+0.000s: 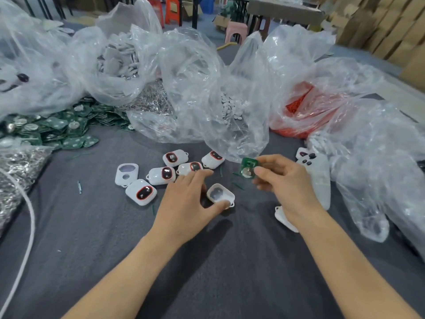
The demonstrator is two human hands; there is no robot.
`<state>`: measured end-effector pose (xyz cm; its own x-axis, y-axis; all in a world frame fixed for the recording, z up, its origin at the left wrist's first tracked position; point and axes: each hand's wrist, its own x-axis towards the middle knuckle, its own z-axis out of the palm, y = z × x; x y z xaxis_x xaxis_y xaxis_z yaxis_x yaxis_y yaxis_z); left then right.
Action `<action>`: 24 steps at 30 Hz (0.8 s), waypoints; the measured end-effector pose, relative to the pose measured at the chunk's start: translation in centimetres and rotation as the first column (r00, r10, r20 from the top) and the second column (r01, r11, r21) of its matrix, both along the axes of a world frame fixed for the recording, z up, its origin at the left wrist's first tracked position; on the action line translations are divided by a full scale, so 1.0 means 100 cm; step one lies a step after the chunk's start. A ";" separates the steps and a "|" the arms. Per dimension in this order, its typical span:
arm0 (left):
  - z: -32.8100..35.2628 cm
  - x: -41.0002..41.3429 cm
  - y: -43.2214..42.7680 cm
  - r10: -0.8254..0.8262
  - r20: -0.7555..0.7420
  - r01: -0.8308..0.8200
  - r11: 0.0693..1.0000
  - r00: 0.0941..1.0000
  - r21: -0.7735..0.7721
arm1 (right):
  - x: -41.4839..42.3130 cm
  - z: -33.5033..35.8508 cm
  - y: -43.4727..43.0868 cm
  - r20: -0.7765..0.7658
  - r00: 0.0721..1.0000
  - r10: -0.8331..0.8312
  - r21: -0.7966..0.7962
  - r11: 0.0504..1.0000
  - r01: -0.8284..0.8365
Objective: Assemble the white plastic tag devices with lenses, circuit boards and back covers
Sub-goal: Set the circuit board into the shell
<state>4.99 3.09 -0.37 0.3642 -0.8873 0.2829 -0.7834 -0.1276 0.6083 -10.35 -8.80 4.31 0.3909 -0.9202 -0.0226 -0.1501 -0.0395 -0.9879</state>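
Left hand (184, 199) holds white shell (220, 195); right hand (282, 180) pinches circuit board (248, 168)

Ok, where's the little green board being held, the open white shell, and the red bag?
green board (248, 172): head view, on its round silver disc.
white shell (220, 194): head view, inside its hollow middle.
red bag (299, 107): head view, on the red showing through the clear plastic.

No text, label, brand or number is legible on anything here.
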 end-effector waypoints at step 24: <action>-0.002 -0.010 -0.002 -0.129 0.071 0.121 0.987 0.989 0.104 | 0.008 -0.027 0.017 -0.290 0.945 0.152 -0.217 0.951 -0.220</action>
